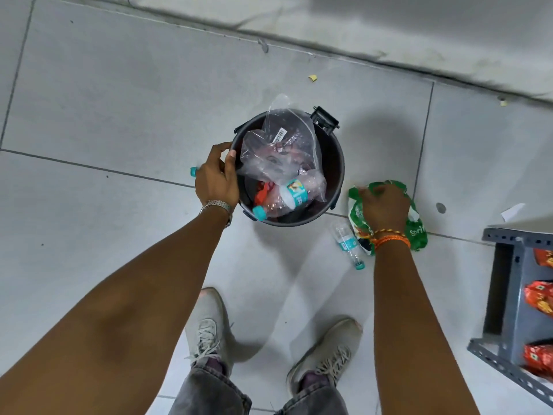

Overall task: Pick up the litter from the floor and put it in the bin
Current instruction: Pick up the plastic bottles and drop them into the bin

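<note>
One bin [338, 163] is seen. Three plastic bottles are counted: one in the bin [281, 199], one on the floor [347, 242], and one [193, 171] mostly hidden behind a hand. One clear bag [284, 148], one green wrapper [417, 226], two hands [216, 178] [381, 206] and two shoes [209, 327] [326, 351] are counted.

A bag [281, 145] and a bottle [281, 199] lie in the bin [338, 163]; right of the bin on the floor [119, 115] lie a wrapper [416, 229] and another bottle [347, 241].
</note>
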Available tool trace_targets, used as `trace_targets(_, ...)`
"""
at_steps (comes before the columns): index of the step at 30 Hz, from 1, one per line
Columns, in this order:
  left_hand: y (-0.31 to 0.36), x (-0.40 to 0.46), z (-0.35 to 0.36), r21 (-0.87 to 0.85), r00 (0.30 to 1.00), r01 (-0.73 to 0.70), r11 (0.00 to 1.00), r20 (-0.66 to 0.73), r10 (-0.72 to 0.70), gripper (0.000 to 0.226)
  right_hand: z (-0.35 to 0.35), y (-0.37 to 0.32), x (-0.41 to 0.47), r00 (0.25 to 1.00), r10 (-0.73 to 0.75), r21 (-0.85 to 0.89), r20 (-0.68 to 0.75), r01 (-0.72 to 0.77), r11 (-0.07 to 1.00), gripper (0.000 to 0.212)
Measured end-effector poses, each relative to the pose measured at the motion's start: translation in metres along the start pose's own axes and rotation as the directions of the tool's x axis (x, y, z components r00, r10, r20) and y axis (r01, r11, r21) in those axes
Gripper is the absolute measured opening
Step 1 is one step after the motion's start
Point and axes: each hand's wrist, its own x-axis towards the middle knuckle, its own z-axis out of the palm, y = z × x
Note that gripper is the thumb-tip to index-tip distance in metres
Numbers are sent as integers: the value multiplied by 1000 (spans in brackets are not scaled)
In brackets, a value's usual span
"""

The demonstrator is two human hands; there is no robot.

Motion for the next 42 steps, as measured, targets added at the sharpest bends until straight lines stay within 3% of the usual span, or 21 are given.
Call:
trace_targets(2, -2, 0, 2, -19, 1000, 3, 1000, -13, -3, 27, 31, 33, 6, 991, 66, -125, 117, -52, 991, 38)
trace_targets(6, -7, 1, 8, -65, 999, -10, 998, -40, 7, 26, 93, 73, -2, 917, 77, -409, 390, 98, 907, 76)
trace_targets(9, -13, 2, 11, -87, 998, -42, 995, -44, 38, 25, 122, 91, -2, 920, 70, -535, 385, 161, 829, 87)
trace_targets(14, -19, 4, 15, -93, 995, -93, 991, -51, 88, 26, 139, 103, -6, 950, 29, -503, 312, 140, 853, 52)
trace_targets(17, -17, 2, 14, -84, 996, -87, 993, -43, 83, 28, 118, 93, -13, 963, 95, -329, 254, -6, 944, 49)
trace_targets(19, -17, 1, 13, -79, 997, -74, 994, -34, 72, 29, 91, 74, -22, 991, 104, -88, 87, -96, 991, 51)
trace_targets(21, -12, 0, 10, -59, 998, -57, 997, -27, 56, 29, 46, 45, -36, 991, 24, 120, -135, -7, 993, 42)
trace_targets(23, -4, -2, 6, -38, 1000, -23, 999, -9, 23, 29, -4, 10, -54, 945, -76, 275, -318, 168, 947, 31)
trace_targets(27, 5, -3, -1, 23, 999, 23, 999, 31, -24, 32, -54, -65, -65, 881, -231, 394, -413, 402, 827, 35)
trace_targets(30, 12, -3, -6, 74, 997, 50, 996, 55, -54, 33, -47, -117, -47, 888, -347, 374, -302, 445, 814, 50)
trace_targets(32, 15, -1, -9, 110, 995, 57, 992, 70, -65, 32, -30, -144, -31, 870, -464, 190, -164, 490, 851, 52)
trace_targets(34, 16, 1, -11, 148, 994, 52, 988, 87, -65, 32, -11, -157, -20, 837, -543, -29, 70, 546, 837, 55)
trace_targets(36, 17, 2, -12, 168, 993, 52, 984, 97, -69, 32, -1, -151, -9, 829, -522, -72, 201, 544, 836, 57)
trace_targets(37, 18, 2, -12, 170, 993, 58, 984, 96, -75, 31, -1, -143, -4, 844, -509, -29, 169, 520, 854, 53)
trace_targets(39, 18, 2, -11, 169, 994, 61, 984, 75, -75, 31, -7, -115, 5, 904, -426, 116, -43, 428, 896, 38)
trace_targets(42, 17, -3, -4, 129, 999, 46, 991, 19, -49, 32, -9, -46, 14, 924, -160, 289, -348, 268, 919, 24)
